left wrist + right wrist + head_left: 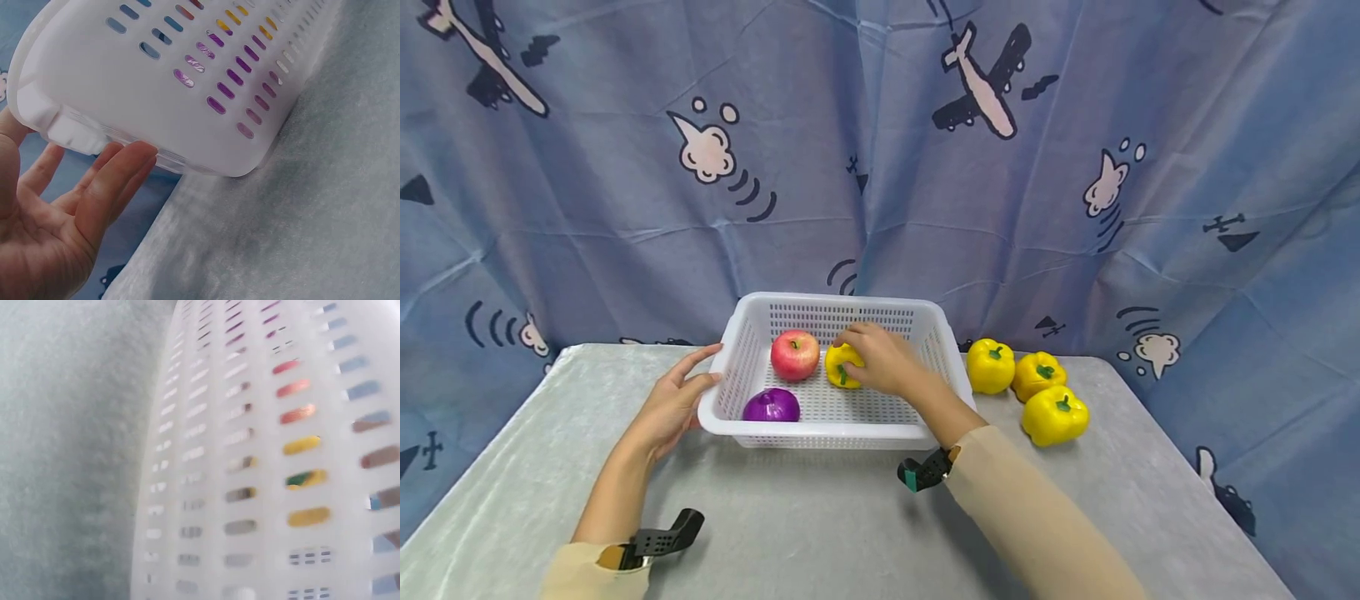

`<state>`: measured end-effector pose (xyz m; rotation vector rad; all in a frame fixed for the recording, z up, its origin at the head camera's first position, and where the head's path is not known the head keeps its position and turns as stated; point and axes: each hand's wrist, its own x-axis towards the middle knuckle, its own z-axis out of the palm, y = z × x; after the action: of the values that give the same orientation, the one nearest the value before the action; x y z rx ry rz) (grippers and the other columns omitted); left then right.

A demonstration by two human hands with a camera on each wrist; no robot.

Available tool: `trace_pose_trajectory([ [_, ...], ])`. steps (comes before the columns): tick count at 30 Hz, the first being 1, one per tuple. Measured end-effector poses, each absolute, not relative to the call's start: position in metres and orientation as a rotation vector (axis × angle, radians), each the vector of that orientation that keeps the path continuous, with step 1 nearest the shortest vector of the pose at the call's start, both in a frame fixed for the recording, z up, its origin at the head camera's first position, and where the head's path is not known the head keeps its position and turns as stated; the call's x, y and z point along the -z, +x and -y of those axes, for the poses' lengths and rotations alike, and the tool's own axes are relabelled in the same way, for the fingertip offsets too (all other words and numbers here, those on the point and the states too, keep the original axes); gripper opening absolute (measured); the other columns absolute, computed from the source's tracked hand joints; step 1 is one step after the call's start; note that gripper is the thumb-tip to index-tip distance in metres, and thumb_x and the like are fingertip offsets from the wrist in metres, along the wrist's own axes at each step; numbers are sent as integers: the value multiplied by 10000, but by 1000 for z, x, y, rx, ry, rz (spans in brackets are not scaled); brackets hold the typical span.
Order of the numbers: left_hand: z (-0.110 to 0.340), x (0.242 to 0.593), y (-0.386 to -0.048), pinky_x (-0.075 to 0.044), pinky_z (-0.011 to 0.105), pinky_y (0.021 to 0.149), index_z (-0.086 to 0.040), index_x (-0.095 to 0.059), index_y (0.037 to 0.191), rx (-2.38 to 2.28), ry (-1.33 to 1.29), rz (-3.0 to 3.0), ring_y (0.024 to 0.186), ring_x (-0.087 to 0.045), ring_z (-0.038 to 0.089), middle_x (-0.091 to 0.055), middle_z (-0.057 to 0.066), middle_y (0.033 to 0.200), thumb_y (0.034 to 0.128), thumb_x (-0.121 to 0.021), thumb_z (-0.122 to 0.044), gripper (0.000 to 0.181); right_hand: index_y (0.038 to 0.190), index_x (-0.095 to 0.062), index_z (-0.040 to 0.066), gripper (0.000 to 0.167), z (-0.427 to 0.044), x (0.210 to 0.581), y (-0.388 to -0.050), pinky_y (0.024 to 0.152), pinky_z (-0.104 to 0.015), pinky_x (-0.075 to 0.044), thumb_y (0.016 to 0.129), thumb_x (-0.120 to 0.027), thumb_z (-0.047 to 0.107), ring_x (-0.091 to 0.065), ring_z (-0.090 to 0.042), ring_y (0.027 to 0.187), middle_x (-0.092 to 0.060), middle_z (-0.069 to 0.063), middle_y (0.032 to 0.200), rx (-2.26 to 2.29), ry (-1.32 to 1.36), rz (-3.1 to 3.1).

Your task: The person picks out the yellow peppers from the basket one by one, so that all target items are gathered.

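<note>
A white plastic basket with slotted walls stands on the table. Inside it are a red apple, a purple onion-like vegetable and a yellow bell pepper. My right hand reaches over the basket's front rim and holds that pepper from above, next to the apple. The right wrist view shows only the slotted wall, with the pepper's yellow and green behind it. At the basket's left end, my left hand touches the rim with extended fingers.
Three more yellow bell peppers, one at the back, one in the middle and one in front, sit right of the basket. A pale cloth covers the table. Behind hangs a blue curtain printed with airplanes.
</note>
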<state>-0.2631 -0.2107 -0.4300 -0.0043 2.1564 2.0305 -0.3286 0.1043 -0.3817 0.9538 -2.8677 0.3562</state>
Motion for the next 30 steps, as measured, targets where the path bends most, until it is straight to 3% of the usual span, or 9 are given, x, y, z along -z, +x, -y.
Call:
trace_pose_trajectory([
  [7, 210, 430, -264, -624, 335, 738, -298, -234, 1614, -2022, -11, -2166, 989, -662, 55, -347, 212, 1570, 1055, -524, -314, 629, 1317, -667, 134, 368, -106, 393, -336, 1197, -447, -383, 954, -689, 188, -518, -253, 1383, -640, -38, 1391, -509, 960, 2908],
  [19, 210, 429, -263, -626, 343, 755, -292, -241, 1610, -2016, -25, -2166, 1004, -669, 71, -325, 223, 1586, 1053, -521, -300, 624, 1352, -644, 148, 396, -108, 399, -341, 1177, -450, -409, 959, -686, 175, -552, -259, 1348, -644, -48, 1391, -552, 797, 3003],
  [30, 209, 429, -263, -625, 352, 754, -295, -233, 1613, -2007, -36, -2169, 1025, -650, 72, -332, 208, 1581, 1057, -514, -301, 623, 1306, -677, 185, 423, -110, 400, -340, 1134, -474, -442, 914, -738, 329, -544, -271, 1309, -640, -56, 1374, -545, 649, 2994],
])
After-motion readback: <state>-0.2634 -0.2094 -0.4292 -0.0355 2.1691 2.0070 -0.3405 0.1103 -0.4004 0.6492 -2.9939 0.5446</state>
